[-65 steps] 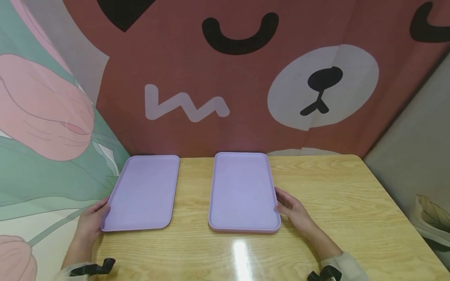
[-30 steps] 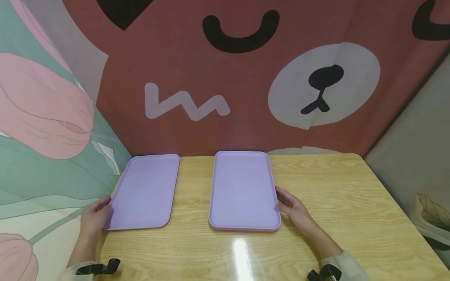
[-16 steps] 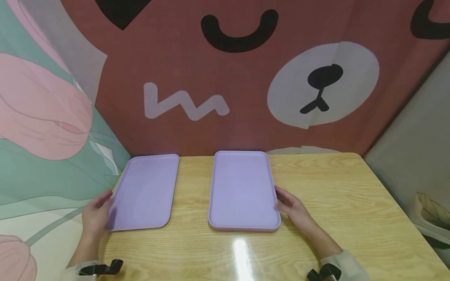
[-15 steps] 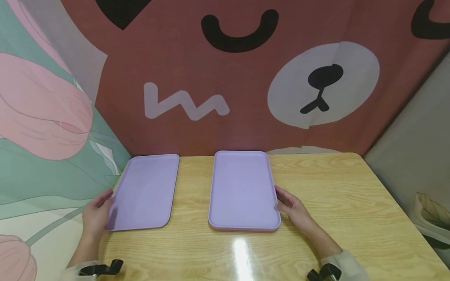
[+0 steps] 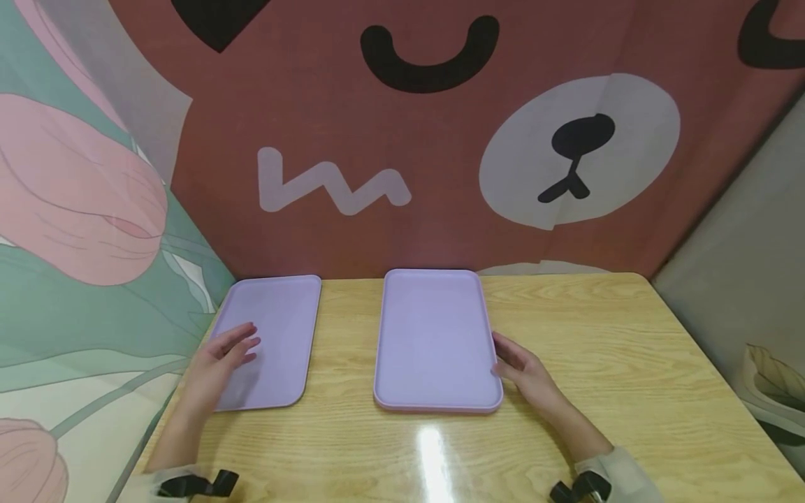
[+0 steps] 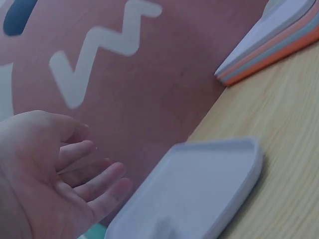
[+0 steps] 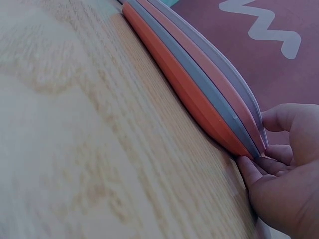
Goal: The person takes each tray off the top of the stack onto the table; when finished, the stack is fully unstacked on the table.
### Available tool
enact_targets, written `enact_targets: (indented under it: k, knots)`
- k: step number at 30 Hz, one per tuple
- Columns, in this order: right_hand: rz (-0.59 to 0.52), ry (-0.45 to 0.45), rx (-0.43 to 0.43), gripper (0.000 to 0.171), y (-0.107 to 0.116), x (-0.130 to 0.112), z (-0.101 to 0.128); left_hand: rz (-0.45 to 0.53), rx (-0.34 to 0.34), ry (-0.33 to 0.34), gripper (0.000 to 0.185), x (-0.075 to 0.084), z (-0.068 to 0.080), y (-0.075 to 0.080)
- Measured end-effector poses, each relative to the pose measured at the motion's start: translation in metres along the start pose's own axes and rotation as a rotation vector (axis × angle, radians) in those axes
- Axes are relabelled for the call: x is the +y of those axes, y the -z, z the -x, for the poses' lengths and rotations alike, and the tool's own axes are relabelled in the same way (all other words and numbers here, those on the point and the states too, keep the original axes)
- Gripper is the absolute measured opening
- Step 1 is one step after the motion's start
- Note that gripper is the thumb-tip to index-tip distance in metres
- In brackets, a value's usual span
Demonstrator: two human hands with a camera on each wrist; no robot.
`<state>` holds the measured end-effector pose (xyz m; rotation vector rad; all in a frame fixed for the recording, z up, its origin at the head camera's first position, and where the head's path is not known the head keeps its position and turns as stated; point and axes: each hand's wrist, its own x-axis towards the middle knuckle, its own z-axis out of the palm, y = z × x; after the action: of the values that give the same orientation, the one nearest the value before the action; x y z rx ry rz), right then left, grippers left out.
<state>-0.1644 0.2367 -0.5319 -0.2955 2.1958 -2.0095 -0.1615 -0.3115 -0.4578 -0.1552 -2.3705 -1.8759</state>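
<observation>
Head view shows the wooden table (image 5: 597,363) in front of me, backed by a big cartoon bear cloth (image 5: 440,140), with two lilac trays on it. The larger load is the stack of trays (image 5: 434,335) at centre; my right wrist view shows it is several trays nested, lilac on top, then pink, grey-blue and orange below (image 7: 199,94). I judge that stack to be stiff, smooth plastic, fairly heavy taken together, and slick enough that the layers could slide on each other. The place to take hold looks like the long rims, with fingers hooked under the bottom orange edge rather than pinching the top tray alone.

My right hand (image 5: 525,370) is at the stack's right rim near the front corner, fingers curled against the edge and touching it; whether they reach under the bottom tray I cannot tell.

The single tray (image 5: 270,335) lies at the table's left side, apart from the stack. It should be light and rigid, easy to lift by one rim.

My left hand (image 5: 220,363) hovers over its near left part, fingers spread and relaxed, gripping nothing.
</observation>
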Motion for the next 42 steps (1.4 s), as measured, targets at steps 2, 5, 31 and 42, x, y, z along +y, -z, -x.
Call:
enact_targets:
  k: [2, 5, 31, 42]
  knots:
    - [0.003, 0.006, -0.005, 0.068, 0.0, 0.001, 0.0, -0.013, -0.044, 0.013, 0.046, 0.004, 0.0, -0.007]
    - [0.0, 0.004, -0.007, 0.068, 0.0, 0.001, 0.0, 0.007, -0.096, 0.031, 0.049, 0.009, -0.001, -0.018]
    - [0.0, 0.013, -0.001, 0.066, 0.0, -0.005, 0.002, 0.112, -0.384, 0.239, 0.059, 0.0, -0.016, -0.127]
    - [0.003, 0.019, -0.004, 0.065, -0.001, -0.004, 0.002, 0.191, -0.433, 0.26, 0.064, -0.009, -0.02, -0.161]
